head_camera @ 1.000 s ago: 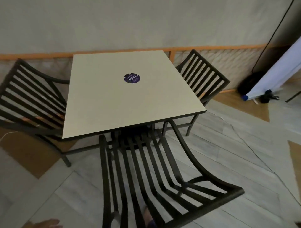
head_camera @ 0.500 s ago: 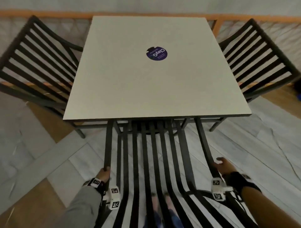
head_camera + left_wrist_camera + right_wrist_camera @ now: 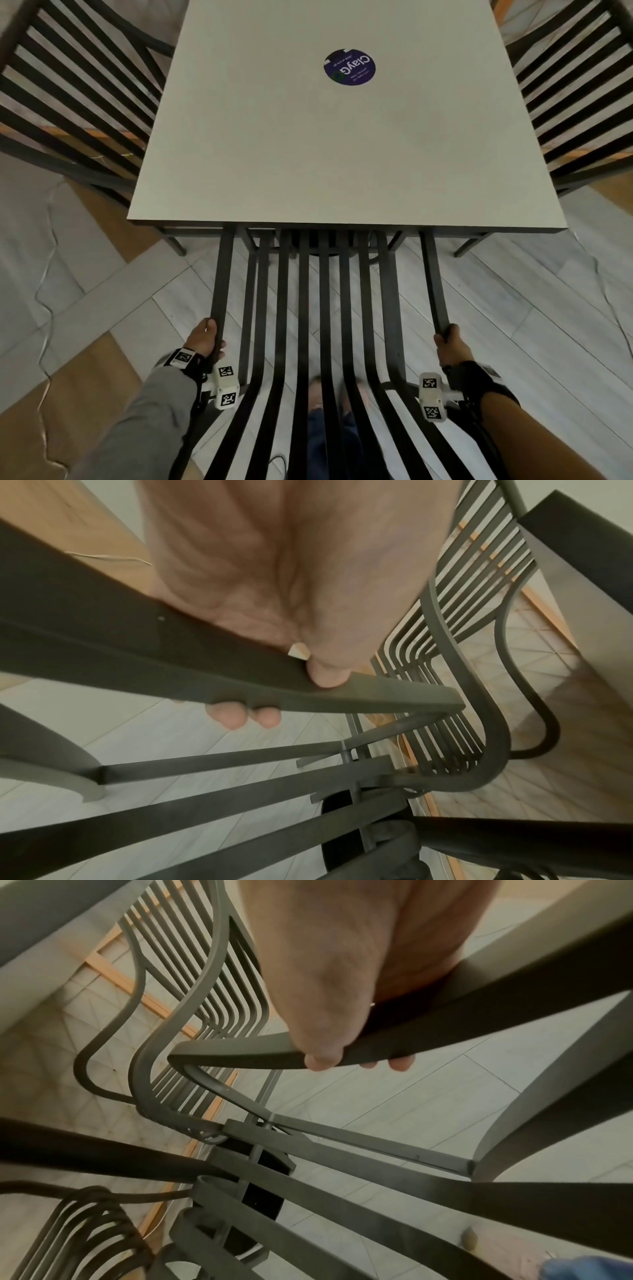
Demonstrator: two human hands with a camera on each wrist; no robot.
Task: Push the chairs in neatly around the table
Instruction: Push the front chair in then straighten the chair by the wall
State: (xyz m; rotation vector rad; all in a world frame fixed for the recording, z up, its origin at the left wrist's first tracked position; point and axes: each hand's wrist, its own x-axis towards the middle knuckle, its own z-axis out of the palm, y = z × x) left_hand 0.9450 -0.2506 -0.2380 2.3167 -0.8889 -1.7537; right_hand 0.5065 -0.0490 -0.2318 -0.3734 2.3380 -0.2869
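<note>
A dark slatted metal chair (image 3: pixel 323 308) stands right in front of me, its seat partly tucked under the near edge of the square cream table (image 3: pixel 308 154). My left hand (image 3: pixel 207 339) grips the chair's left arm rail (image 3: pixel 240 664), thumb on top and fingers curled beneath. My right hand (image 3: pixel 448 344) grips the right arm rail (image 3: pixel 411 1039) the same way. Two more slatted chairs flank the table, one on the left (image 3: pixel 68 92) and one on the right (image 3: pixel 579 92).
A round purple sticker (image 3: pixel 349 66) lies on the tabletop. The floor is pale tile (image 3: pixel 513 325) with tan wooden patches (image 3: pixel 89 370). My feet (image 3: pixel 337 394) show through the chair slats. The table's dark base (image 3: pixel 260 1172) sits beneath, amid the chair legs.
One second ago the chair stood skewed with no hands on it. Both hands have since taken hold of its arm rails, and the chair now faces the table squarely with its seat further under.
</note>
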